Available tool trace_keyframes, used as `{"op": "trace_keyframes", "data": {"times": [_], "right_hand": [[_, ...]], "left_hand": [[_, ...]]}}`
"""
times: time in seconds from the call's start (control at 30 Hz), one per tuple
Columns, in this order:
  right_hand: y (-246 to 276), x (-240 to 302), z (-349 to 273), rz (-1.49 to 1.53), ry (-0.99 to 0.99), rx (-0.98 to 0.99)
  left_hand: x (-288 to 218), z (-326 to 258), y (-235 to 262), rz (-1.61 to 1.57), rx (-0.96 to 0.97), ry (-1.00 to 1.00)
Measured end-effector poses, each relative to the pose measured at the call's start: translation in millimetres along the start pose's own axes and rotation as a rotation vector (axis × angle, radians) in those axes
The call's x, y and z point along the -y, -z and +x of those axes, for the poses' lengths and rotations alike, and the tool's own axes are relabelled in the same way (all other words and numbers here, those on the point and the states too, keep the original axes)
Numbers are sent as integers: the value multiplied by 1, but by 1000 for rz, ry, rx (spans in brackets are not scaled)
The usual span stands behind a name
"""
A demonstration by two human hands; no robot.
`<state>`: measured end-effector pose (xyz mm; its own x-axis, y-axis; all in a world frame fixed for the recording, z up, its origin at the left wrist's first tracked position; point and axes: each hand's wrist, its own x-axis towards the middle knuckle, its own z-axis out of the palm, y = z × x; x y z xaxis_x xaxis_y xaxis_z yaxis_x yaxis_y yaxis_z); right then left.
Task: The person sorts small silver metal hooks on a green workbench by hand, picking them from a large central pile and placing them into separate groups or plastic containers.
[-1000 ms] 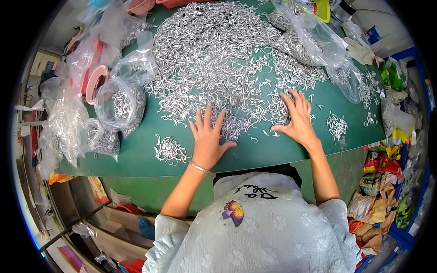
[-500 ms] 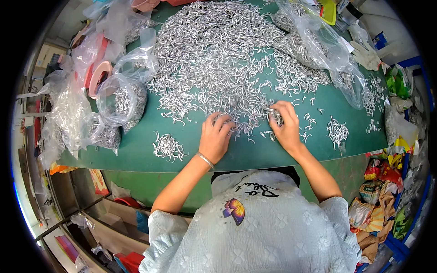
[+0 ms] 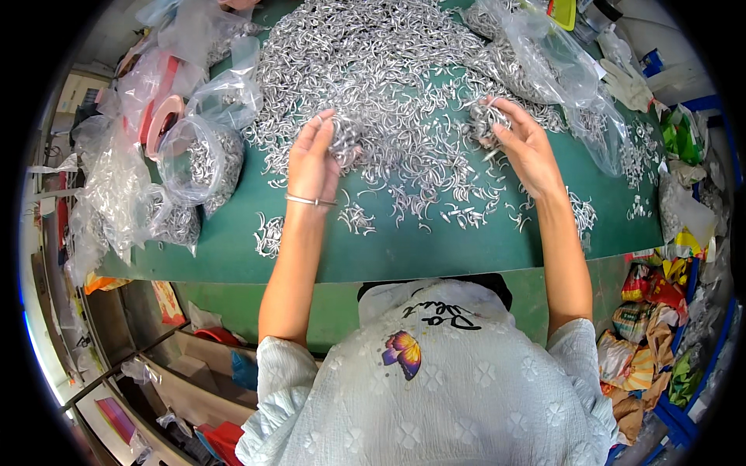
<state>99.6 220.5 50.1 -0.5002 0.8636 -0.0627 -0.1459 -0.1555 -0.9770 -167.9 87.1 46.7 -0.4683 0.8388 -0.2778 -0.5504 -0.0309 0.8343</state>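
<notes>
Worktable: green, smooth, front edge bowed by the lens.
Left hand: at eleven o'clock, curled around a blurred left clump of silvery pieces; probably cupped against spilling.
Right hand: at two o'clock, grasping a right clump between thumb and fingers; likely easy to lift together because of interlocking curves.
Main heap: at twelve o'clock, beyond both hands; slim, curved, glossy, metallic-looking, thinning toward six.
Left pile: at nine o'clock, beside the left forearm; small, apparently set apart on purpose.
Right pile: at three o'clock, beside the right forearm; likewise separate.
Open bag: at ten o'clock, thin clear plastic, round-mouthed, part-filled; seemingly left wide for easy access.
Large bag: between one and two o'clock, crumpled clear film, among more pieces.
</notes>
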Motion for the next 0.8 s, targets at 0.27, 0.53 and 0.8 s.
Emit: {"op": "trace_keyframes", "data": {"times": [0.27,0.53,0.8], "right_hand": [[1,-2,2,-279,202,-167],[20,-7,-3,-362,92,-157],[8,0,-34,-912,356,5]], "left_hand": [[-14,2,-22,247,123,-187],[-20,15,-25,390,38,-389],[-20,7,-20,702,190,-532]]}}
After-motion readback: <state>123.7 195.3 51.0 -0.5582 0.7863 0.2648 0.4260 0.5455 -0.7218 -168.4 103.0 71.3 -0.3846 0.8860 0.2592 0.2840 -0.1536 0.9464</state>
